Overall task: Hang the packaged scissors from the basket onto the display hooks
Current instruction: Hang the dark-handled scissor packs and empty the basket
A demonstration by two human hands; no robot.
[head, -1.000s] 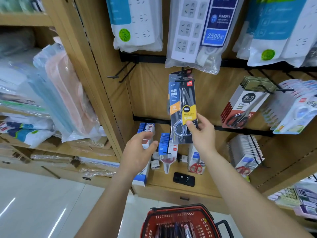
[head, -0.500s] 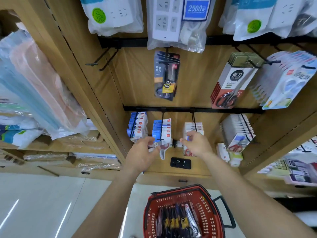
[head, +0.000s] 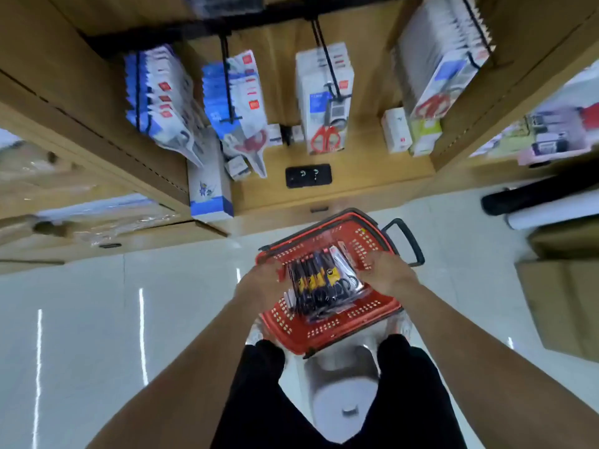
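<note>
Head view, tilted steeply down: both my hands are over the red basket (head: pixel 327 338), which sits on a white round stool (head: pixel 343 384) between my knees. The packaged scissors (head: pixel 324 283) lie inside it as a fanned stack, dark cards with yellow labels and black handle loops. The print on them is too blurred to read, and I cannot count the packs.

My left hand (head: pixel 259 281) is at the left edge of the stack and my right hand (head: pixel 387 273) at its right edge, fingers pointing down into the basket. The fingertips of both are hidden behind my knuckles and smeared by blur, so I cannot tell whether either hand is gripping a pack or only touching it.

The basket's black handle (head: pixel 408 241) sticks out at the far right corner. My black trousers (head: pixel 259 400) cover the stool's near side.

Above, the wooden display is blurred. Black hooks (head: pixel 327 59) carry rows of other packs, the nearest showing red-handled scissors (head: pixel 325 134). The upper part of the display is cut off by the frame's top edge. A small black device (head: pixel 308 175) lies on the bottom shelf.
</note>
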